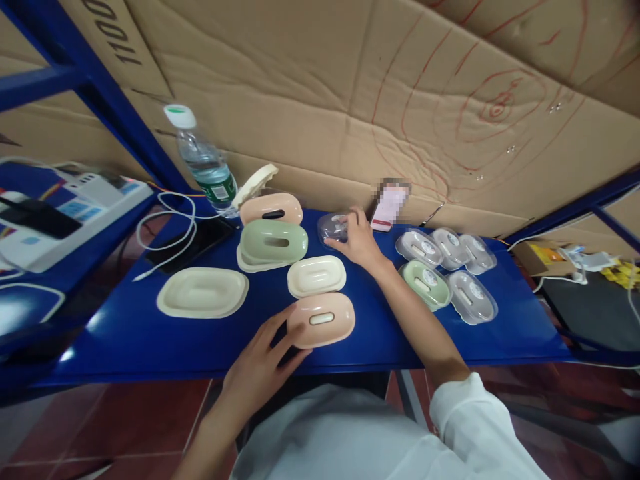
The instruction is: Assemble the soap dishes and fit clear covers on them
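Note:
My left hand [263, 363] rests at the near edge of the blue table [150, 340], its fingers touching the left side of a pink soap-dish part [323, 320]. My right hand [357, 240] reaches to the back of the table and grips a clear plastic lid [334, 227]. Between the two hands lies a cream soap-dish part [317, 275]. A green part [273, 243] and another pink part [271, 208] sit behind it, to the left.
A cream tray [203, 291] lies at the left. Several clear lids [453, 248] and a green dish [425, 283] sit at the right. A water bottle [205, 163], a black tablet [195, 241] with white cable and a cardboard wall [350, 87] stand behind.

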`<state>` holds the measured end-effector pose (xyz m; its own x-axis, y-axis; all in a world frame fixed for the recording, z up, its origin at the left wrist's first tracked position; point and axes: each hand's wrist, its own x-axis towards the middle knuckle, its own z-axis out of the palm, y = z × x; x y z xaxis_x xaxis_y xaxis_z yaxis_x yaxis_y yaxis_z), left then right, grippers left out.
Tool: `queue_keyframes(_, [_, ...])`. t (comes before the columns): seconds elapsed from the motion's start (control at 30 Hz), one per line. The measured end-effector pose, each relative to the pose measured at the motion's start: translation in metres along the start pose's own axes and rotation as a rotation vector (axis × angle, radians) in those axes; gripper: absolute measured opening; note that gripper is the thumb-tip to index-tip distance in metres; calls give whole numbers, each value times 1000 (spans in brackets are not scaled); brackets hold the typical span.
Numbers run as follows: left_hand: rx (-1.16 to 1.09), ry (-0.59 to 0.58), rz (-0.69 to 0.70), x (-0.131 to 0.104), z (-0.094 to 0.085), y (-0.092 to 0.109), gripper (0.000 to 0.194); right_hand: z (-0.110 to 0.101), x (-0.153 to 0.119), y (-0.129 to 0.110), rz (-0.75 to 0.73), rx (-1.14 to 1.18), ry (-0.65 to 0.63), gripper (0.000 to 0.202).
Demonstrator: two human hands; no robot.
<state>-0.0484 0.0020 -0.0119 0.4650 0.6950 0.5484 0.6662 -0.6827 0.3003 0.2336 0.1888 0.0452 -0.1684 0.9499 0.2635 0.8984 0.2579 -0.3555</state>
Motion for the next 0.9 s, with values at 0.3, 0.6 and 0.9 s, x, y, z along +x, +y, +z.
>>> queue_keyframes(0.3, [-9,28,-5,1,1,1,37,-4,-2,-7,-165,-43,-18,41])
queue_keyframes(0.6, [-11,28,-28,0,3,3,31,-3,2,-4,-190,-1,-78,58])
queue_keyframes(0.9, [-175,-111,-214,-2,-4,5,60,-43,-92,-21,-292,226,162,53])
